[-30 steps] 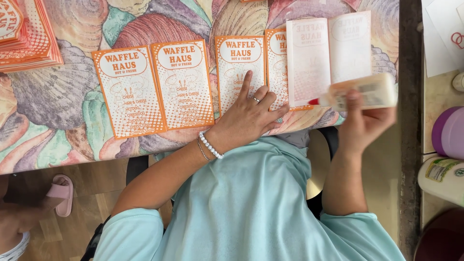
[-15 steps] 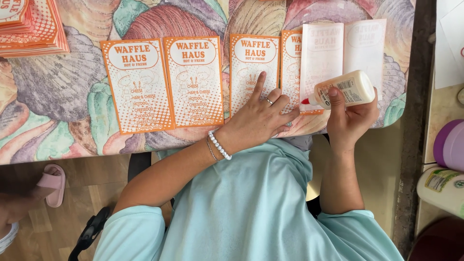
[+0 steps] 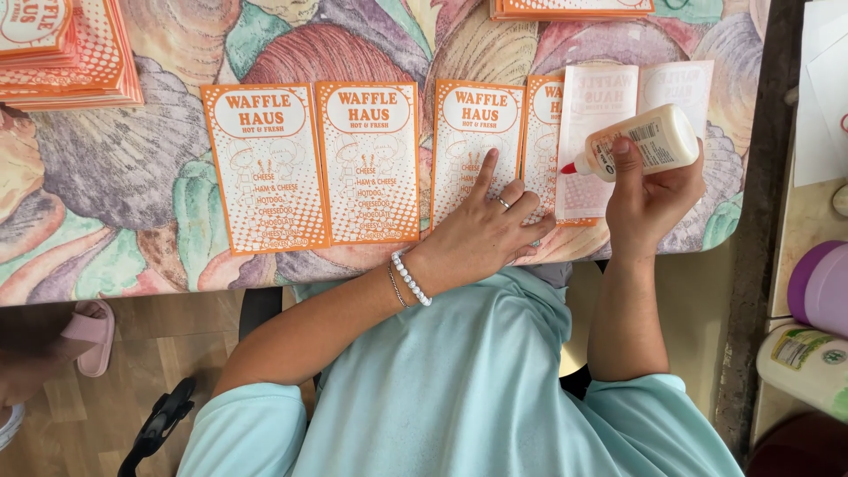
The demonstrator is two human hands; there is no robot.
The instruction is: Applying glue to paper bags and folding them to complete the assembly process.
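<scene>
Several orange-and-white printed cards lie in a row on the shell-patterned tablecloth. My left hand, with a ring and a bead bracelet, rests flat on the third card, fingers spread. My right hand grips a cream glue bottle lying sideways, its red tip pointing left over a white face-down sheet. A second white sheet lies to the right of it. The fourth card is partly covered by the white sheet.
Stacks of orange cards sit at the top left and top middle. White papers, a purple-lidded container and a white bottle with a green label are on the right. A foot in a pink sandal is at lower left.
My right hand has brought the glue bottle down and closer over the white sheet, tip pointing left. My left hand stays pressed on the third card.
</scene>
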